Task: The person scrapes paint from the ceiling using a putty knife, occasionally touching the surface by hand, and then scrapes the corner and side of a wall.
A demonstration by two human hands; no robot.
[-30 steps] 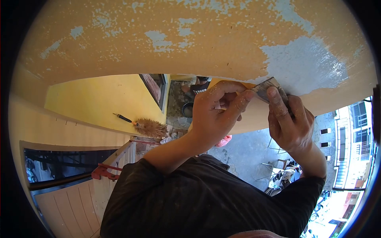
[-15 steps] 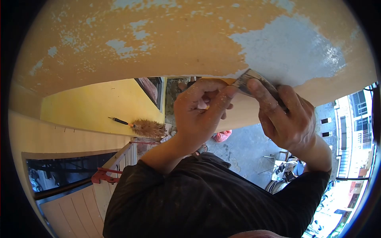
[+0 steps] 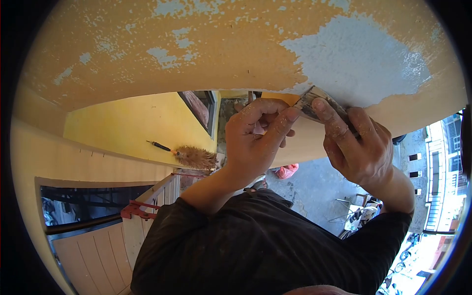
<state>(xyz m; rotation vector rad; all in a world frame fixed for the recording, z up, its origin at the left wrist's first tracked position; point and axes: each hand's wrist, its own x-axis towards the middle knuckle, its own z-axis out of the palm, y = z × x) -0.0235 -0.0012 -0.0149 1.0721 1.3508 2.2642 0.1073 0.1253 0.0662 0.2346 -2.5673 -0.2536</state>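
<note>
Scraper (image 3: 307, 104), flat, dark and grimy

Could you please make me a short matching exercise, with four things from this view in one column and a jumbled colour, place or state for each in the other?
Things:
1. Flat tool
2. Duster
3. Shirt
4. Large bare patch

Descriptions:
A. Dark, worn by the person
B. Pale grey, above the hands in the picture
C. Held in the right hand
D. Brown and fluffy, in front of the yellow wall

Right pairs: 1-C, 2-D, 3-A, 4-B.
</note>
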